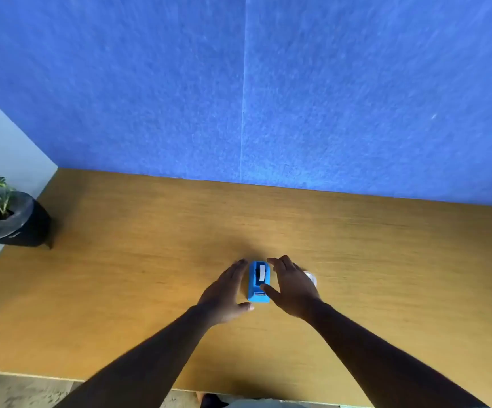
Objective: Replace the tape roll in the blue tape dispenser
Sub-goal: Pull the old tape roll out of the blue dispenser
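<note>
The blue tape dispenser (257, 282) stands on the wooden table (150, 245), its cutter end toward me, with a white strip and a dark slot on top. My left hand (225, 293) is open just left of it, fingers stretched, not clearly touching. My right hand (293, 285) is open on its right side, thumb near the cutter end. A clear tape roll (311, 277) lies on the table behind my right hand, mostly hidden by it.
A black pot with a small green plant (9, 219) sits at the table's far left corner. A blue felt wall (268, 98) rises right behind the table. The table's near edge (62, 376) runs below my forearms.
</note>
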`<state>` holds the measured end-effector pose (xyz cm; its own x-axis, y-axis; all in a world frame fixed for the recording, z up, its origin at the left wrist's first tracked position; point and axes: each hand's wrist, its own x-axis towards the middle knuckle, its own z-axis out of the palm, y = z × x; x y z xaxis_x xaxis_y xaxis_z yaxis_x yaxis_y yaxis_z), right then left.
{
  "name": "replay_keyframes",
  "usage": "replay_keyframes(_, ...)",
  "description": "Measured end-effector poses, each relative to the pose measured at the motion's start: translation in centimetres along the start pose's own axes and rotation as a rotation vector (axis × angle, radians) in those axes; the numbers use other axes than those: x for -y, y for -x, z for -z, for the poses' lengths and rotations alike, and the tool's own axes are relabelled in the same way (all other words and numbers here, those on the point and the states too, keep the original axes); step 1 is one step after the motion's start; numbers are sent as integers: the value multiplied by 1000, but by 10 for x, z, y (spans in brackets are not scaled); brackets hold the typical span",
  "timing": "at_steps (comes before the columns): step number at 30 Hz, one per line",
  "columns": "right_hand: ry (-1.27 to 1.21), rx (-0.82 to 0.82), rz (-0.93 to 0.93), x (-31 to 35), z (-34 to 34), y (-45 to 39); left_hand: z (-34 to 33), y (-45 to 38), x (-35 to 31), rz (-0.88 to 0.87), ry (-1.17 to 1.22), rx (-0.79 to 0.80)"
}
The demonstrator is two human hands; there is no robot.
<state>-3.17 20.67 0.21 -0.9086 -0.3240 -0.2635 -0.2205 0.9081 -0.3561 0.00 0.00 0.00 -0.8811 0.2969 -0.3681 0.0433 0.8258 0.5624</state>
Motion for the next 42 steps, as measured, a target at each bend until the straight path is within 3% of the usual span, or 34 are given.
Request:
replay_keyframes(12,13,41,-10,8,2,-20,-16,-30,1,-10,155,-82)
replay_keyframes(31,-22,11,38,6,12,-25,-10,-28,-4,12,50,-109)
replay_keyframes(38,-299,-52,16,3,8,-12,-5,-28,-3,-5,120,-14)
replay_keyframes(42,-473,-113,-28,4,6,-6,2,-25,-8,51,272,-67)
